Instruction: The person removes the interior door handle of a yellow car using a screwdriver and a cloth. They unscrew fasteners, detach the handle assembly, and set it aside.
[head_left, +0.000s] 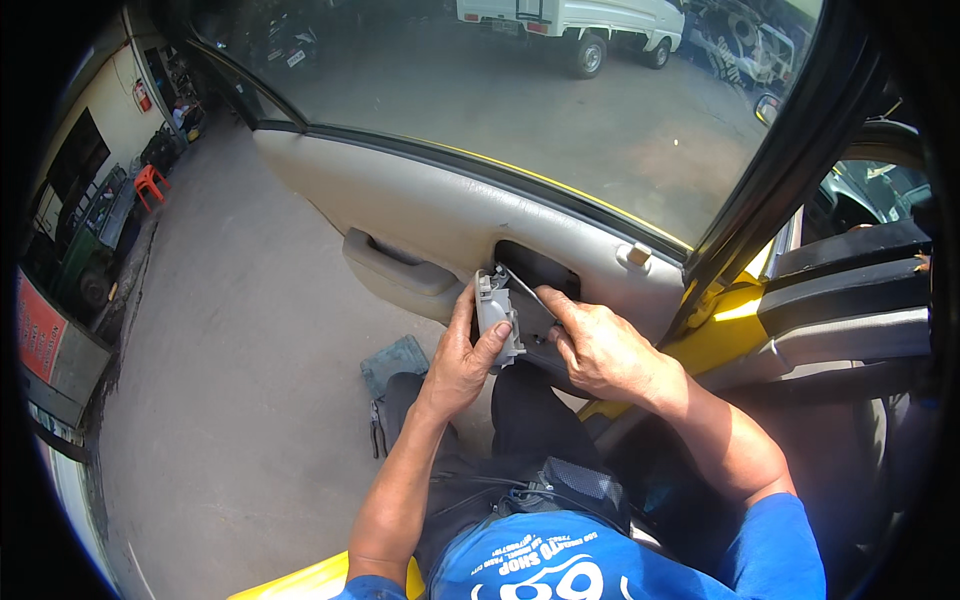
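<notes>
The grey plastic inner door-handle housing [497,318] is sitting just outside the dark rectangular opening [540,275] in the car's door panel, pulled free of the trim but linked to it by thin cables or rods at its upper end. The left hand [462,355] is closing around the housing from below and behind, thumb up along its left edge and fingers wrapped across its face, apparently to keep it steady and tilted so its back stays reachable. The right hand [600,348] is curling shut around the handle end of a slim dark tool [528,291], probably a screwdriver, whose shaft is angling up and left so the tip is meeting the top of the housing where the linkage attaches. Both forearms are coming in from the lower edge, above a blue shirt and dark trousers.

Beyond the hands, the beige door trim panel [430,205] is stretching across the view with its moulded pull grip [395,265] left of the opening and a small lock knob [637,254] to the right. A grey cloth [395,362] is lying on the concrete floor by the person's knee. Farther off, through the door window, 1 white truck [575,22] is parked in the yard, and an orange stool [150,183] is standing by the workshop wall.
</notes>
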